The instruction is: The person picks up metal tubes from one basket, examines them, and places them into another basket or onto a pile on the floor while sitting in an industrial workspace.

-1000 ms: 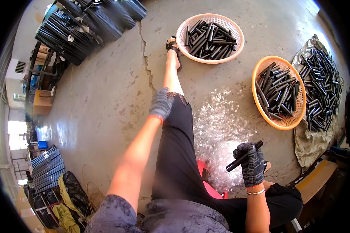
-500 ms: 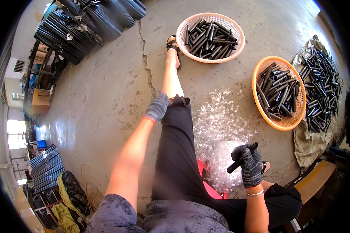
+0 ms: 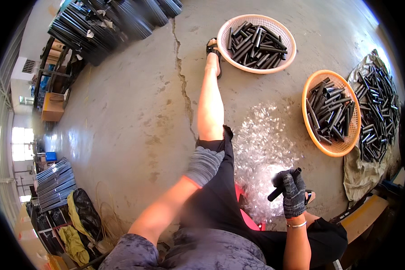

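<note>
My left hand, in a grey striped knit glove, grips the black trouser leg just below its rolled-up hem. Its fingertips curl over the cloth and are partly hidden. In a matching glove, my right hand is closed round a short black tube, which slants and sticks out at both ends of the fist. Below that hand, shiny clear plastic scraps are heaped on the floor.
A pink basket and an orange basket hold black tubes. More tubes lie on a woven sheet at far right. Bundled long rods stand at upper left. A red stool shows beneath me. A cardboard box stands left.
My left hand has slid back up my leg toward my body, and the trouser hem has ridden up, baring more shin. The right hand still holds the tube. The whole view has shifted slightly.
</note>
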`<state>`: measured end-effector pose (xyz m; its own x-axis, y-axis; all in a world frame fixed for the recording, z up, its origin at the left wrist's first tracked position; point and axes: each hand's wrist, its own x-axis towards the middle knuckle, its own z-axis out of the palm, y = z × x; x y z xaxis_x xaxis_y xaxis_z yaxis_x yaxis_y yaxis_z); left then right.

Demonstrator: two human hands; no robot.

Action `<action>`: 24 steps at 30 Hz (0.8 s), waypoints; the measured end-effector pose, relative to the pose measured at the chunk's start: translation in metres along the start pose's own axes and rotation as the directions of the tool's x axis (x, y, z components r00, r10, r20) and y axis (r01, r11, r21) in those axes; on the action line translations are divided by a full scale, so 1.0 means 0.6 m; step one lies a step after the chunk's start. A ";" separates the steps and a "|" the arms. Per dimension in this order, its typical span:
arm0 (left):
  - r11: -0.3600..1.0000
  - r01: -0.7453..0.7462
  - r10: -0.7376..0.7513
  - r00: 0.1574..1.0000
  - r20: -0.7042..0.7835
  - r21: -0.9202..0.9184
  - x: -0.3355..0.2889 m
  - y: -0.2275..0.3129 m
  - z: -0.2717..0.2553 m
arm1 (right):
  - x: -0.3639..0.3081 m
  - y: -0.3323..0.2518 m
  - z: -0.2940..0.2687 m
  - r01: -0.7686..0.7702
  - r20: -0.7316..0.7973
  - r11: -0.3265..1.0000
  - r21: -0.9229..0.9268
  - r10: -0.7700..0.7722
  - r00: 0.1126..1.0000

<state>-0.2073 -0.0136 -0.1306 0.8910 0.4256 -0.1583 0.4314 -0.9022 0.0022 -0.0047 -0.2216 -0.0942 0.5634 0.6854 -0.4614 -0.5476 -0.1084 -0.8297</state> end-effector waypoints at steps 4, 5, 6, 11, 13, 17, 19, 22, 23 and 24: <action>0.999 0.042 -0.042 0.999 0.031 -0.025 0.000 0.003 0.015 | -0.002 -0.006 0.003 -0.069 0.017 0.998 -0.012 0.069 0.997; 0.999 0.043 -0.042 0.999 0.025 -0.017 0.000 0.004 0.019 | -0.002 -0.005 0.003 -0.070 0.019 0.997 -0.014 0.070 0.997; 0.999 0.043 -0.043 0.999 0.019 -0.009 0.002 0.004 0.024 | -0.002 -0.005 0.003 -0.071 0.021 0.997 -0.016 0.071 0.997; 0.999 0.031 -0.029 0.998 0.064 -0.026 0.018 0.012 0.012 | 0.001 0.013 -0.002 -0.015 0.051 1.000 -0.004 0.015 0.999; 0.999 0.041 -0.039 0.991 0.131 -0.013 0.023 0.014 0.014 | -0.002 0.013 -0.003 -0.039 0.034 0.999 -0.008 0.039 0.999; 0.997 0.068 -0.068 0.998 -0.015 -0.028 0.022 0.012 0.041 | -0.002 0.015 -0.002 -0.044 0.037 0.999 -0.006 0.044 0.998; 0.998 0.066 -0.065 0.997 -0.047 0.007 0.022 0.016 0.043 | -0.004 0.014 -0.001 -0.056 0.058 0.998 0.001 0.056 0.997; 0.999 -0.031 0.030 0.998 0.057 0.034 0.037 0.020 0.010 | -0.005 0.019 -0.004 -0.063 0.057 0.997 -0.035 0.065 0.996; 0.997 -0.082 0.081 0.993 0.081 0.004 0.039 0.014 0.016 | -0.006 0.018 -0.001 -0.066 0.057 0.996 -0.056 0.069 0.996; 0.991 -0.132 0.134 0.985 0.104 -0.027 0.040 0.009 0.020 | -0.007 0.012 0.002 -0.111 0.075 0.992 -0.068 0.116 0.990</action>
<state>-0.1850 -0.0089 -0.1465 0.9211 0.2911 -0.2586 0.3137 -0.9482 0.0499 -0.0117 -0.2246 -0.0977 0.4483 0.7203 -0.5294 -0.5631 -0.2325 -0.7930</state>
